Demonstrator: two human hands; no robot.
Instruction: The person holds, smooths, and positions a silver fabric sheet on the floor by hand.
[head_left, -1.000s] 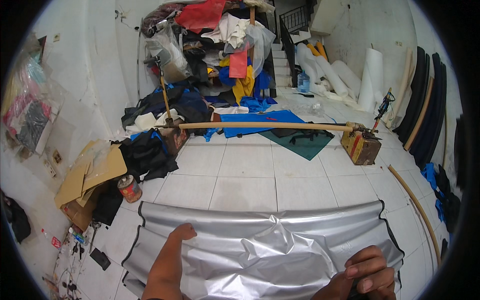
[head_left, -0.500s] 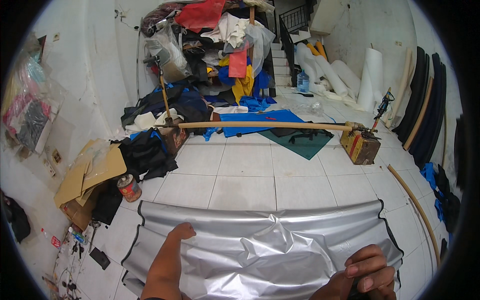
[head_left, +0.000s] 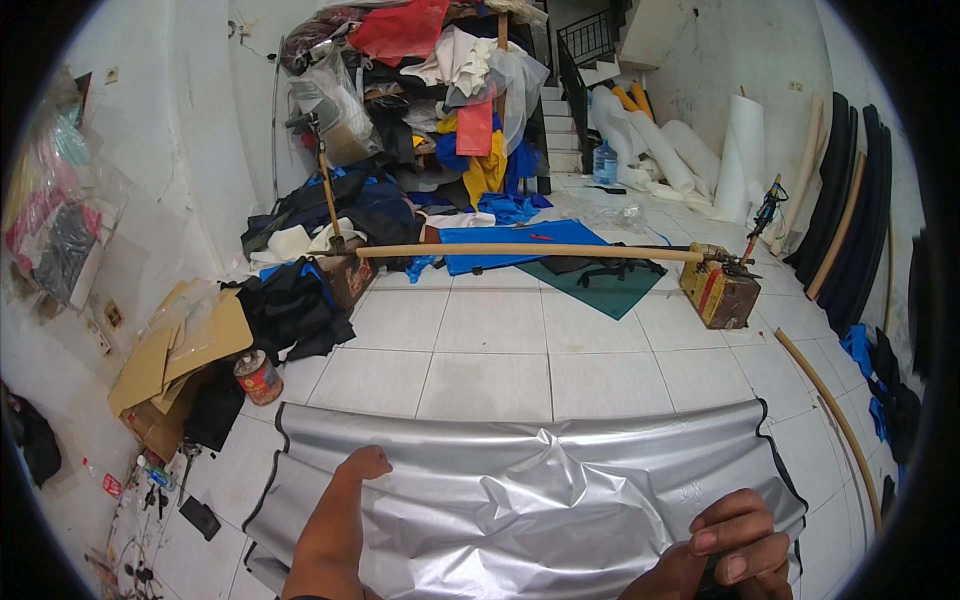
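Note:
A large silver sheet with a black edge (head_left: 520, 480) lies spread and crumpled on the white tiled floor in front of me. My left hand (head_left: 362, 465) rests as a closed fist on the sheet, left of its middle. My right hand (head_left: 735, 545) is at the lower right, fingers curled around a dark thing that is mostly hidden at the picture's edge; I cannot tell what it is.
A long tan pole (head_left: 530, 251) spans between a box (head_left: 345, 278) and a wooden box (head_left: 722, 292). Cardboard sheets (head_left: 170, 350), a red tin (head_left: 258, 377), black cloth (head_left: 290, 310), a heap of fabrics (head_left: 440, 110), white rolls (head_left: 740, 160), and a curved tan rod (head_left: 830, 420) surround the floor.

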